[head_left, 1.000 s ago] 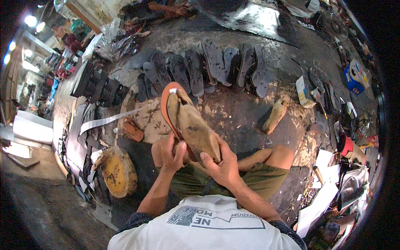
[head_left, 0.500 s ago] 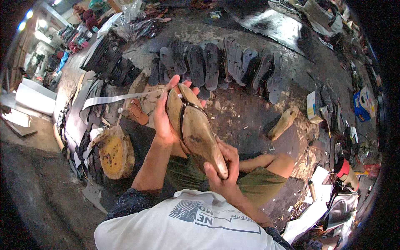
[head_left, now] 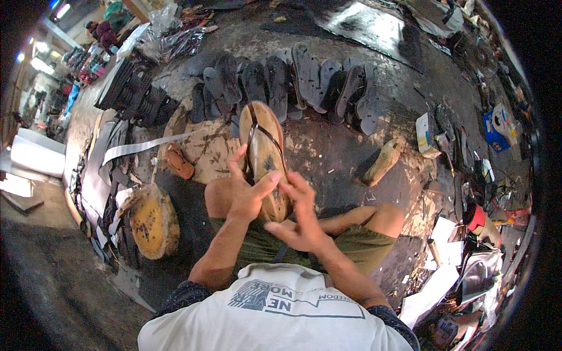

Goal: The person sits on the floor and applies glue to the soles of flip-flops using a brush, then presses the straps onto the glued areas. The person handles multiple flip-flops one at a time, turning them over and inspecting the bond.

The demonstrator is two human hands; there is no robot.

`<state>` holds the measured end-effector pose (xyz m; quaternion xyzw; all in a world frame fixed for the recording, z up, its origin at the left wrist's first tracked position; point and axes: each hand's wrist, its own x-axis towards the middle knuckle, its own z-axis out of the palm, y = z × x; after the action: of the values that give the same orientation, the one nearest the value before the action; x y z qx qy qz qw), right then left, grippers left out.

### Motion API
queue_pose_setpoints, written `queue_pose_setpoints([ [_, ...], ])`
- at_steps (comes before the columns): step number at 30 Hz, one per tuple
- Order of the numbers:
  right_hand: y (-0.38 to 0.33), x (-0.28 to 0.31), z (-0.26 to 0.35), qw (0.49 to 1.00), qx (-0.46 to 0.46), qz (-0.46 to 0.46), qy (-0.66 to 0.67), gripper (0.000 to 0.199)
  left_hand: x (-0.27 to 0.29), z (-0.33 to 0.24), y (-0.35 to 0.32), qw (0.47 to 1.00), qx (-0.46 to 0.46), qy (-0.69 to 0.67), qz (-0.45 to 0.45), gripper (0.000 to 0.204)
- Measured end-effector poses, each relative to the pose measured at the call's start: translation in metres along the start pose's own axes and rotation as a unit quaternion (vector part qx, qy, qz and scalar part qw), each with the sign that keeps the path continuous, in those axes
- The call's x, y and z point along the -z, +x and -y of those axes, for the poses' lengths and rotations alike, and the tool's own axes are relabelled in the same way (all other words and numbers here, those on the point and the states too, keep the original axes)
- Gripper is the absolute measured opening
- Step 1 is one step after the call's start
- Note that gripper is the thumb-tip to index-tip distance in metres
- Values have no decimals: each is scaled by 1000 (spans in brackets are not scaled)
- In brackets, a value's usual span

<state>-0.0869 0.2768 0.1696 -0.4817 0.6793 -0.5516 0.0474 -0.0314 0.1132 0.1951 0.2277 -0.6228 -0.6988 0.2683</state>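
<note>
A wooden shoe last (head_left: 264,157) points away from me above my lap, toe end up. A dark thong strap (head_left: 276,141) crosses its upper part in a V, and a thin sole edge shows along the toe. My left hand (head_left: 247,196) grips the last from the left, thumb laid over its face. Against the right edge and the heel end rests my right hand (head_left: 303,213), with fingers bent along the side and thumb below the heel. Part of the right hand is blurred, and the underside of the last is hidden.
Dark sandal soles (head_left: 275,88) stand in a row ahead. Another wooden last (head_left: 384,162) lies on the floor at right. To the left are a round wooden block (head_left: 155,222), a small brown sandal (head_left: 179,162) and a white strip (head_left: 143,143). Scraps and boxes (head_left: 499,128) crowd the right.
The last has turned more upright. My left hand has slid from the toe end down to its middle, and my right hand has loosened at the heel and moved up along the right side.
</note>
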Motion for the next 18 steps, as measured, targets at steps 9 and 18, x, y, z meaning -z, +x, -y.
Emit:
queue_pose_setpoints([
  [9,6,19,47,418,-292,71,857,91,-52,-54,5,848,-63,-461,254,95],
  [18,5,27,-2,898,-197,-79,386,86,-19,-38,-7,951,126,-230,165,78],
])
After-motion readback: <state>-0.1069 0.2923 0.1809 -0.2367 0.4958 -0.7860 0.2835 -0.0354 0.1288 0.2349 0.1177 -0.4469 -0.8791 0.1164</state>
